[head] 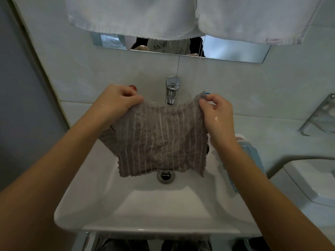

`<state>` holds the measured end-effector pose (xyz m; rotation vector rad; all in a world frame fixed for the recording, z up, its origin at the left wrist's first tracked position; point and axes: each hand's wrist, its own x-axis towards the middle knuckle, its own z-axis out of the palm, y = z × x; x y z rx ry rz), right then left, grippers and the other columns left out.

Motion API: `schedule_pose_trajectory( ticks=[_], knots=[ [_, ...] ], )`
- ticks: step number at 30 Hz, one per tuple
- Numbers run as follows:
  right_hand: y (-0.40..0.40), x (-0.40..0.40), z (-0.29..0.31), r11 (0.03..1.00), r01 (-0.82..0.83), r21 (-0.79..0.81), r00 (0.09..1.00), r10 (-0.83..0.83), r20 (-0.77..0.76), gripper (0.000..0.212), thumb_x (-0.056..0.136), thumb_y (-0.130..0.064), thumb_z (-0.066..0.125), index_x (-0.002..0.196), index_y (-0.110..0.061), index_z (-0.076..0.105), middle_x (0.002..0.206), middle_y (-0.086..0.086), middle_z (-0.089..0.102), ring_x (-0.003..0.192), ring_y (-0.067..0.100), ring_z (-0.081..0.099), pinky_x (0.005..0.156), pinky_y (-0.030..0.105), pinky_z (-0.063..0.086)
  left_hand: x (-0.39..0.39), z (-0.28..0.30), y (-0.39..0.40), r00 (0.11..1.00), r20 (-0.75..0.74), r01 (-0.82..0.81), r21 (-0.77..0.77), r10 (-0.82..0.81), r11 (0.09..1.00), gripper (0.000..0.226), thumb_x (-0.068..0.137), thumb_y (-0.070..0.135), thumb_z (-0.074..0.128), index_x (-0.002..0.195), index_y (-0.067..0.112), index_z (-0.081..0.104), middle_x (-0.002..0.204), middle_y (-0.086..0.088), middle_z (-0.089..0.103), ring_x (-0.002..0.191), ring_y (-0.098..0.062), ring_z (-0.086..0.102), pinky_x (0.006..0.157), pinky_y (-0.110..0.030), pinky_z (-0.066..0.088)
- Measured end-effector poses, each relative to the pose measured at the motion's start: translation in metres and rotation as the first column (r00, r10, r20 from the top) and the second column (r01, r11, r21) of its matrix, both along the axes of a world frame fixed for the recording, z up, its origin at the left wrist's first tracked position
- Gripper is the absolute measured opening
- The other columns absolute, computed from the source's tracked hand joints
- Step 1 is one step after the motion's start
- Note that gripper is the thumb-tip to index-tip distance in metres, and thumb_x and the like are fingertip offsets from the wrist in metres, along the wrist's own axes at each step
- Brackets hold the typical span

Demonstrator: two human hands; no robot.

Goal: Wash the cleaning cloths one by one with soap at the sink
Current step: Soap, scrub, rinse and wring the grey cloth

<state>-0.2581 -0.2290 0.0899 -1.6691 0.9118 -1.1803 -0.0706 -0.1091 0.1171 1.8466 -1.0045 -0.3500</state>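
Head view: two hands, left and right, pinch one grey cloth (fingers clamped) above sink.

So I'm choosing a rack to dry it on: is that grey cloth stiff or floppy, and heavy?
Likely floppy: the grey cloth sags between the left hand and right hand pinching its top corners. Probably wet and heavier than dry, since both hands glisten. Its ribbed pile should grip rather than slip.
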Motion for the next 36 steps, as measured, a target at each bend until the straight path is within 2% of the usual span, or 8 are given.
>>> schedule_pose_trajectory(
  ticks=[5,9,14,18,22,25,31,36],
  knots=[
    [0.026,0.021,-0.004,0.984,-0.064,-0.169,0.996,0.052,-0.074,0.012,0.097,-0.016,0.056,0.091,-0.024,0.062,0.076,-0.011,0.065,0.074,0.006,0.065,0.067,0.025,0.054,-0.026,0.0,-0.016,0.999,-0.052,0.005,-0.009,-0.005,1.0,0.018,0.089,0.019,0.066,0.072,0.013,0.069,0.063,-0.006,0.058,0.054,-0.015,0.05,0.044,-0.019,0.038],
    [0.043,0.033,-0.009,0.932,-0.115,-0.344,0.981,0.051,-0.189,0.013,0.098,-0.019,0.054,0.1,-0.018,0.067,0.075,-0.007,0.065,0.07,0.009,0.062,0.062,0.026,0.052,-0.038,-0.001,-0.023,0.996,-0.081,0.03,-0.01,-0.031,1.0,0.021,0.092,0.02,0.063,0.072,0.014,0.065,0.058,-0.006,0.055,0.042,-0.013,0.047,0.037,-0.02,0.035],
    [0.047,0.035,-0.019,0.913,-0.144,-0.383,0.973,0.061,-0.22,0.017,0.1,-0.022,0.054,0.105,-0.017,0.07,0.082,0.001,0.071,0.072,0.017,0.065,0.066,0.044,0.056,-0.038,-0.001,-0.02,0.978,-0.204,0.019,-0.052,-0.029,0.998,0.018,0.093,0.025,0.062,0.08,0.012,0.068,0.064,-0.003,0.059,0.047,-0.009,0.052,0.04,-0.016,0.041],
    [0.045,0.034,-0.019,0.934,-0.114,-0.338,0.98,0.049,-0.194,0.019,0.1,-0.023,0.054,0.108,-0.017,0.07,0.085,-0.002,0.072,0.073,0.014,0.065,0.068,0.043,0.057,-0.043,0.002,-0.015,0.937,-0.328,0.109,-0.052,-0.121,0.993,0.015,0.095,0.019,0.057,0.089,0.011,0.068,0.076,-0.003,0.065,0.057,-0.008,0.062,0.047,-0.019,0.05],
    [0.041,0.029,-0.018,0.951,-0.06,-0.303,0.99,0.019,-0.138,0.017,0.098,-0.02,0.055,0.104,-0.02,0.071,0.08,-0.012,0.067,0.075,0.008,0.065,0.07,0.04,0.057,-0.043,0.006,-0.011,0.923,-0.33,0.201,-0.019,-0.196,0.979,0.027,0.09,-0.002,0.052,0.11,0.011,0.067,0.097,-0.008,0.07,0.08,-0.014,0.069,0.055,-0.021,0.054],
    [0.036,0.026,-0.018,0.951,-0.045,-0.305,0.992,0.006,-0.126,0.017,0.098,-0.018,0.056,0.104,-0.018,0.071,0.082,-0.01,0.067,0.078,0.008,0.065,0.072,0.039,0.058,-0.043,0.007,-0.008,0.916,-0.29,0.29,0.003,-0.277,0.957,0.034,0.087,-0.004,0.057,0.115,0.012,0.067,0.1,-0.006,0.072,0.088,-0.016,0.069,0.056,-0.02,0.053],
    [0.038,0.021,-0.022,0.912,0.016,-0.409,0.985,-0.083,-0.148,0.017,0.097,-0.019,0.057,0.103,-0.017,0.073,0.083,-0.004,0.072,0.074,0.011,0.064,0.068,0.037,0.055,-0.051,0.004,-0.013,0.959,-0.236,0.155,-0.032,-0.158,0.987,0.022,0.088,0.0,0.062,0.102,0.017,0.065,0.084,-0.001,0.067,0.071,-0.01,0.064,0.047,-0.015,0.048],
    [0.036,0.023,-0.026,0.894,-0.031,-0.447,0.986,-0.046,-0.16,0.019,0.097,-0.018,0.057,0.107,-0.015,0.073,0.084,0.0,0.073,0.074,0.015,0.065,0.068,0.039,0.055,-0.057,0.006,-0.015,0.95,-0.27,0.156,-0.025,-0.157,0.987,0.017,0.09,0.001,0.059,0.098,0.014,0.067,0.085,-0.005,0.07,0.067,-0.009,0.068,0.051,-0.017,0.052]
  ],
)
